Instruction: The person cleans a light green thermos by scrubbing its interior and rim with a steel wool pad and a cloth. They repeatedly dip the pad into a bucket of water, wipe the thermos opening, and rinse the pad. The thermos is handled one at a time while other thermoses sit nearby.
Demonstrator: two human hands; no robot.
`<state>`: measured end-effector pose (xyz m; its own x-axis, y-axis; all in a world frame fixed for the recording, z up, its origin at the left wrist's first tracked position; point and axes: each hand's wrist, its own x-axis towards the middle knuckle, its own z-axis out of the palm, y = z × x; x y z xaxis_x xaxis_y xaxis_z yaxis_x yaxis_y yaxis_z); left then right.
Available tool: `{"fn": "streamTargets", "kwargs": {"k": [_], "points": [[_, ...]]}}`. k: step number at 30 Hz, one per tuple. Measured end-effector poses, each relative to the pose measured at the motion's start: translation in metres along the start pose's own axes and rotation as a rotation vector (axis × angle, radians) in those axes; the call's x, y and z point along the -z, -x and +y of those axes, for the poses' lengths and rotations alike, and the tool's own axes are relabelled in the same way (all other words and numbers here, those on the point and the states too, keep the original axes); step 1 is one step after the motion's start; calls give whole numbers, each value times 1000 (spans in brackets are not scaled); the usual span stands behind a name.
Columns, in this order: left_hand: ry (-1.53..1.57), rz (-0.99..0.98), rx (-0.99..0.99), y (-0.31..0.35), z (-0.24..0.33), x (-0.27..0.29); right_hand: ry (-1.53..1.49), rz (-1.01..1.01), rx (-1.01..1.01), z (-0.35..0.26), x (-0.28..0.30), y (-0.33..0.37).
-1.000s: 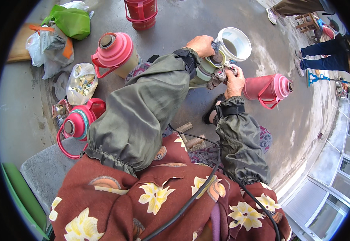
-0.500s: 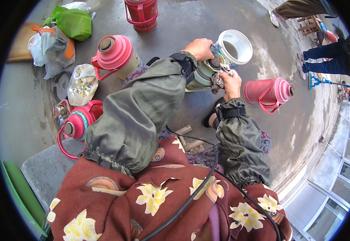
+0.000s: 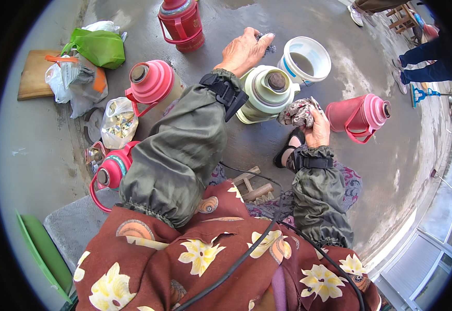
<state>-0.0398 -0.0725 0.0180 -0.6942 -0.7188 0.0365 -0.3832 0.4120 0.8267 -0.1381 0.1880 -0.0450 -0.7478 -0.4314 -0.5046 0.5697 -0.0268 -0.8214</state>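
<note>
One pale green flask point(image 3: 258, 97) stands on the grey floor point(image 3: 381, 166). Beyond it, to the left, the left hand point(image 3: 241, 52) has its grip closed on a dark scouring pad point(image 3: 270, 48). To the flask's right, the grip of the right hand point(image 3: 317, 130) is clamped on a crumpled patterned cloth point(image 3: 298, 112). A white bucket point(image 3: 323, 54) is just beside the flask, on its far right.

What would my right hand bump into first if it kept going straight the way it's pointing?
Probably the white bucket, ahead of your right hand. The bunched cloth it holds might brush the pale green flask on the way; depth is hard to judge here.
</note>
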Motion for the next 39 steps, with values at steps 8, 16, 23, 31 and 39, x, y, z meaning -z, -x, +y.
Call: {"fn": "streamTargets", "kwargs": {"k": [8, 16, 23, 31, 39], "points": [[-243, -113, -44, 11, -7, 18, 201, -313, -125, -12, -1, 19], [-390, -368, 114, 45, -10, 33, -126, -262, -95, 16, -21, 5], [-412, -396, 125, 40, -21, 38, -378, -432, -286, 7, -38, 23], [-470, -303, 96, 37, -12, 18, 859, -128, 809, 10, -109, 23], [-357, -264, 90, 29, -13, 20, 1562, -43, 1042, 32, -101, 32]]}}
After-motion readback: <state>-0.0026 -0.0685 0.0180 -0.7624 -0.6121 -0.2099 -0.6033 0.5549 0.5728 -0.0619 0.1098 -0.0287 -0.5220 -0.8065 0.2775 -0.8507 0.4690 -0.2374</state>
